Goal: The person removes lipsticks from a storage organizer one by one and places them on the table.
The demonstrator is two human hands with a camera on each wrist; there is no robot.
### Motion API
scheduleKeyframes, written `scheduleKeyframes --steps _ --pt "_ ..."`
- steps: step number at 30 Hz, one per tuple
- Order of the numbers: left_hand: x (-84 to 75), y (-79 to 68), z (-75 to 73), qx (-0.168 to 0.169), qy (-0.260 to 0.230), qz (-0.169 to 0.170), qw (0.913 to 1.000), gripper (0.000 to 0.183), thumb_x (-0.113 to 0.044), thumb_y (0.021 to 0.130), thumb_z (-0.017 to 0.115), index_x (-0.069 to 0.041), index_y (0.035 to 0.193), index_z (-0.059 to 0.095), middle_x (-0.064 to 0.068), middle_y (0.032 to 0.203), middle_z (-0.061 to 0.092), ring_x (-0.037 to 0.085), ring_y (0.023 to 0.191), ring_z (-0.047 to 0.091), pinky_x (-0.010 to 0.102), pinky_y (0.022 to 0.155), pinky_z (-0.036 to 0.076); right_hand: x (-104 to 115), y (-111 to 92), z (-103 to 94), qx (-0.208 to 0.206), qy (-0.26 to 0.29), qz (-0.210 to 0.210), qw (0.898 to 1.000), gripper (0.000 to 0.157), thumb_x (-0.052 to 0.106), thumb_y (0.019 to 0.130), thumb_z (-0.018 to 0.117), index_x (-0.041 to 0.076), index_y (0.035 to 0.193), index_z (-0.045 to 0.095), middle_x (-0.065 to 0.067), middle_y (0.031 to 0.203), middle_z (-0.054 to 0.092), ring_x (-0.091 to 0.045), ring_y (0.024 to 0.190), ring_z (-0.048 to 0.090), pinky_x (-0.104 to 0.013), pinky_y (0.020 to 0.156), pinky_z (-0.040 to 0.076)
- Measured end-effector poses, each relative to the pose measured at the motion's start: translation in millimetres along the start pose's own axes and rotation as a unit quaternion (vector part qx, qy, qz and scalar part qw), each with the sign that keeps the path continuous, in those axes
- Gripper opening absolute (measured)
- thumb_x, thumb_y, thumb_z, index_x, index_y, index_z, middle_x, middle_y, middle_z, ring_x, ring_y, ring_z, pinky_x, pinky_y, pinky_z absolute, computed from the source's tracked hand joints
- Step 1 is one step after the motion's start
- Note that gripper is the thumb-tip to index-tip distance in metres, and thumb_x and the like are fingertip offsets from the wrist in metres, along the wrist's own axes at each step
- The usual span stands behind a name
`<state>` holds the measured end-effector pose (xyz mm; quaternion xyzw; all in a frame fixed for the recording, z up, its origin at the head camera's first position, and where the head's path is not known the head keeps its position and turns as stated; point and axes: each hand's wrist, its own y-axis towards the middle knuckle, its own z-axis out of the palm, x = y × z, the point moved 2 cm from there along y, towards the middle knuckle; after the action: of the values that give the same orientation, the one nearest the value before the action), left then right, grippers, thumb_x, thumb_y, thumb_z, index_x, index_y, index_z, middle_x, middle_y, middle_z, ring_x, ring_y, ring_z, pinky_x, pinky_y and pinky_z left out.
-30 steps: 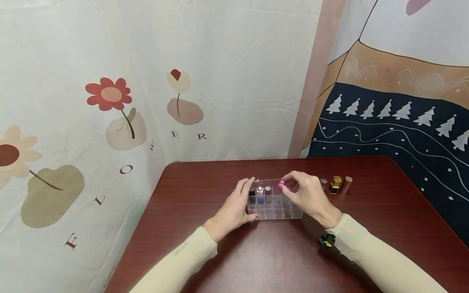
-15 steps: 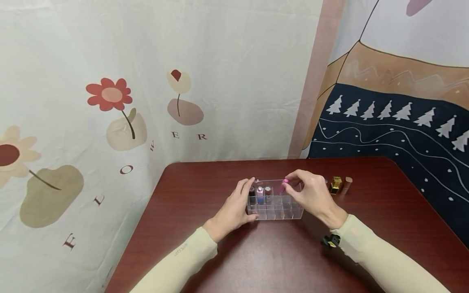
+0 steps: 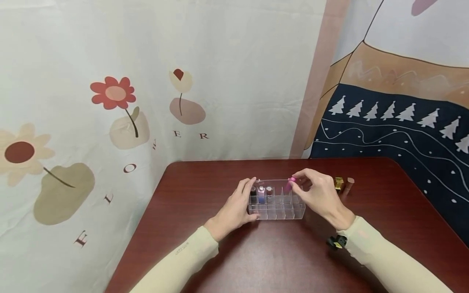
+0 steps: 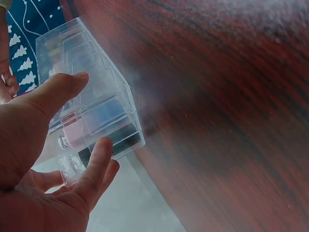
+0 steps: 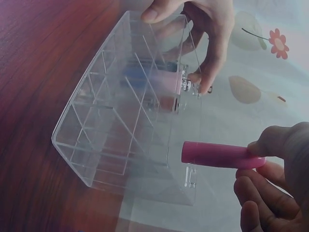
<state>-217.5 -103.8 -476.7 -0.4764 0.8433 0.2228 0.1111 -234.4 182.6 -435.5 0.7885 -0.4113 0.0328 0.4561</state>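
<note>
Just moved pink tube (image 5: 222, 155) farther right along back row of clear box (image 3: 280, 213); likely lining up with slots there, not let go yet. Pinching tube by top end with right hand (image 3: 320, 195), fingers close together. Can't tell whether in slot or just above. Gripping box at left end with left hand (image 3: 234, 208), thumb and fingers spread wide.

Count: one box, one pink tube. Inside box: one dark bottle (image 3: 253, 192), one pink-and-blue bottle (image 3: 261, 195), one brown-topped bottle (image 3: 269, 191). On table (image 3: 275, 252): one gold case (image 3: 338, 184), one brown tube (image 3: 349, 185).

Forearms (image 3: 183, 260) forward, left hand (image 3: 232, 211) in a wide grip, right hand (image 3: 322, 198) in a narrow pinch.
</note>
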Motion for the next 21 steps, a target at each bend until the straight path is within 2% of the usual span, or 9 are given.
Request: scheduleKeyframes --steps 5,12,21 --pt "-0.3 0.6 0.8 0.001 0.006 -0.005 1.0000 0.126 -0.023 0.083 0.109 -0.001 0.180 0.031 0.025 0.172 0.046 0.044 0.149 0.065 0.051 0.124 0.062 -1.6 -1.1 -3.8 -0.001 -0.010 0.002 1.000 0.028 0.003 0.087 0.101 0.011 0.107 0.084 -0.003 0.094 0.086 -0.014 0.075 0.078 -0.026 0.070 0.068" --pt "0.9 -0.6 1.3 0.001 0.006 -0.003 1.0000 0.127 -0.023 0.083 0.109 -0.001 0.180 0.030 0.025 0.171 0.046 0.044 0.149 0.065 0.051 0.125 0.061 -6.3 -0.6 -11.8 -0.010 -0.020 0.001 1.000 0.025 0.006 0.089 0.099 0.012 0.107 0.084 0.000 0.093 0.086 -0.015 0.074 0.077 -0.004 0.074 0.051" --pt "0.3 0.5 3.3 -0.003 0.002 0.008 1.0000 0.126 -0.021 0.083 0.109 0.000 0.180 0.031 0.025 0.170 0.046 0.044 0.151 0.062 0.051 0.127 0.059 -11.1 -0.8 -19.4 -0.035 -0.011 -0.007 0.999 0.027 0.001 0.086 0.100 0.010 0.105 0.084 -0.001 0.095 0.087 -0.012 0.072 0.075 -0.002 0.073 0.052"
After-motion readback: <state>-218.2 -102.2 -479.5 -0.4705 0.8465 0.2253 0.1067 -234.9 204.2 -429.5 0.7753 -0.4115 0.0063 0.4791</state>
